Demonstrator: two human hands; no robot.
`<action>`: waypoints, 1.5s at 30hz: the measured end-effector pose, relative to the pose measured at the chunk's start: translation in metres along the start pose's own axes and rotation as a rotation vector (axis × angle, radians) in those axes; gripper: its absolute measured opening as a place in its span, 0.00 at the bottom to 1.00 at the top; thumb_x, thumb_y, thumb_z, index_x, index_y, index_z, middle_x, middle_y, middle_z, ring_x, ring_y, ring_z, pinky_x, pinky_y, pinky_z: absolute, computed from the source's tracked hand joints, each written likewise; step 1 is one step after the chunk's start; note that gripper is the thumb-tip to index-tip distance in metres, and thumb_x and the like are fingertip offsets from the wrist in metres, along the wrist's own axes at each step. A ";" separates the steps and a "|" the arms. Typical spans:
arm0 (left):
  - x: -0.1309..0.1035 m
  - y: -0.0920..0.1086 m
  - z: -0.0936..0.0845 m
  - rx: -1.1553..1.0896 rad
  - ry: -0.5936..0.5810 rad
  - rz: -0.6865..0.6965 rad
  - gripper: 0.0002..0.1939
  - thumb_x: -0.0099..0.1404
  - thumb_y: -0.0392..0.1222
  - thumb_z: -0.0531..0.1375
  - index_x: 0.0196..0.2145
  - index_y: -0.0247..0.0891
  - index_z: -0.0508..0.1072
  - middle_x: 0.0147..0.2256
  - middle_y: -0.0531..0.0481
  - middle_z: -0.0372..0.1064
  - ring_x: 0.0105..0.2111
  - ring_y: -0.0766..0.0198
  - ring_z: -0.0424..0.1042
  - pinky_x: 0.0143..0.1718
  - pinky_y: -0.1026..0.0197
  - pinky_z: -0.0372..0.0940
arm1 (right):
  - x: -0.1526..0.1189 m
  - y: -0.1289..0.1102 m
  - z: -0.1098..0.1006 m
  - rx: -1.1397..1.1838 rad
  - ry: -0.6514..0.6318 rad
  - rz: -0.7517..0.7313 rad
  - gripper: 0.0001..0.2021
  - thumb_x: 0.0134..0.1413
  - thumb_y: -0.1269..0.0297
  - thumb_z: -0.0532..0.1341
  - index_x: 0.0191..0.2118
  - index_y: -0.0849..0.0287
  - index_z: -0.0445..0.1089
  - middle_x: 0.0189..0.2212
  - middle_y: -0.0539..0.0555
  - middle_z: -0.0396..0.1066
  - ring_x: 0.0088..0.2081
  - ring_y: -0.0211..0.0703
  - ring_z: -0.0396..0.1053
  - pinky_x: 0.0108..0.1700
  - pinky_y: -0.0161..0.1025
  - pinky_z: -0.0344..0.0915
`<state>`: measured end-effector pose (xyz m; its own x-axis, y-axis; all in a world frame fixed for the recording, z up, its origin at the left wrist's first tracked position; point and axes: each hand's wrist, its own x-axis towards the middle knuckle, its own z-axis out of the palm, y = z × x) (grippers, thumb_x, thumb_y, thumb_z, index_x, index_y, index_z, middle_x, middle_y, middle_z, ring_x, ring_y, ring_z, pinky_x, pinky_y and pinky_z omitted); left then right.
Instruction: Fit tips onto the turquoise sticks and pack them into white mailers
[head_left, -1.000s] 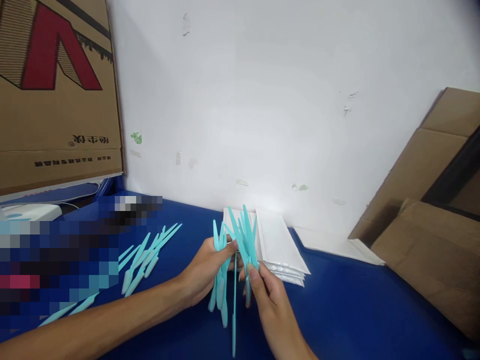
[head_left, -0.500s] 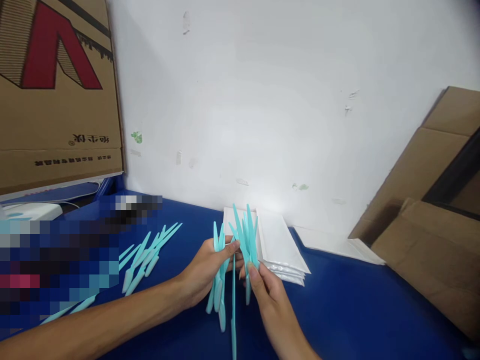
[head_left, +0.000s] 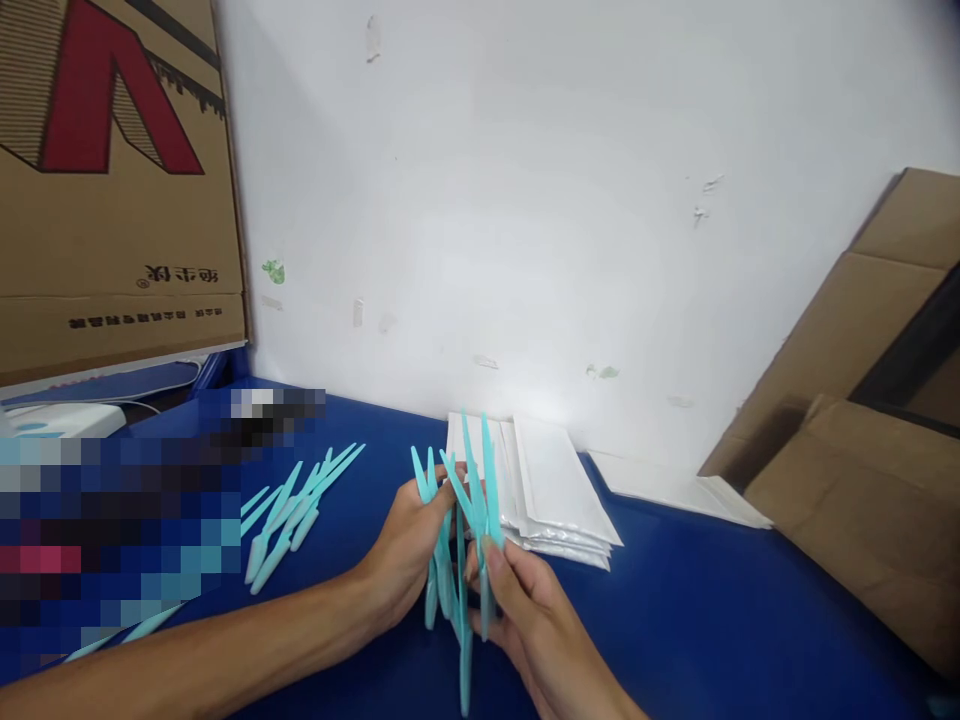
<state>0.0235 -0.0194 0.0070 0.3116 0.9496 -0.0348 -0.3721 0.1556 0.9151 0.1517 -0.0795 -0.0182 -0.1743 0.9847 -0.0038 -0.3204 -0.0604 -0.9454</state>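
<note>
My left hand [head_left: 405,550] is closed round several slim turquoise sticks that look like eyebrow razors [head_left: 430,603], tapered tips up and broader, paler ends down. Close beside it, my right hand [head_left: 529,600] pinches more turquoise razors [head_left: 492,490] between thumb and fingers, tips fanned upward. One razor [head_left: 465,670] hangs lowest between the hands; which hand bears it I cannot tell. Some fingers are hidden behind the bunches. On the blue table to the left lies a loose group of the same razors [head_left: 289,520].
Stacked white padded envelopes [head_left: 566,490] lie behind my hands, and another flat white envelope [head_left: 667,488] lies by the wall [head_left: 525,220]. A big printed carton [head_left: 120,230] stands left, opened cardboard [head_left: 862,510] right. Part of the blue table [head_left: 697,610] at left is pixelated.
My right hand and its razors have shifted left, closer to my left hand, and its bunch looks thinner. The low-hanging razor has risen slightly. The razors on the table stay put.
</note>
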 end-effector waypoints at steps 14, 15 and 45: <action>-0.002 0.009 0.002 0.108 0.005 -0.082 0.30 0.61 0.65 0.61 0.40 0.31 0.76 0.24 0.47 0.74 0.17 0.66 0.67 0.22 0.64 0.63 | 0.005 0.007 -0.005 -0.077 -0.033 0.013 0.23 0.57 0.40 0.61 0.36 0.59 0.71 0.31 0.52 0.68 0.35 0.42 0.69 0.42 0.41 0.68; -0.002 0.010 0.002 0.099 0.004 -0.081 0.30 0.62 0.65 0.61 0.40 0.31 0.76 0.26 0.46 0.74 0.16 0.68 0.65 0.21 0.64 0.63 | 0.005 0.007 -0.006 -0.087 -0.031 0.018 0.23 0.57 0.40 0.61 0.36 0.59 0.71 0.32 0.53 0.68 0.36 0.42 0.68 0.42 0.41 0.67; 0.000 0.021 0.002 0.122 -0.089 -0.045 0.28 0.65 0.64 0.57 0.47 0.35 0.73 0.22 0.51 0.70 0.20 0.62 0.67 0.20 0.61 0.65 | 0.004 -0.002 -0.010 -0.238 0.066 -0.062 0.26 0.58 0.38 0.59 0.40 0.60 0.73 0.29 0.52 0.68 0.34 0.43 0.66 0.37 0.36 0.63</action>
<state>0.0173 -0.0163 0.0275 0.4037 0.9137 -0.0466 -0.2490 0.1587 0.9554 0.1610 -0.0738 -0.0192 -0.0979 0.9943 0.0427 -0.0987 0.0330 -0.9946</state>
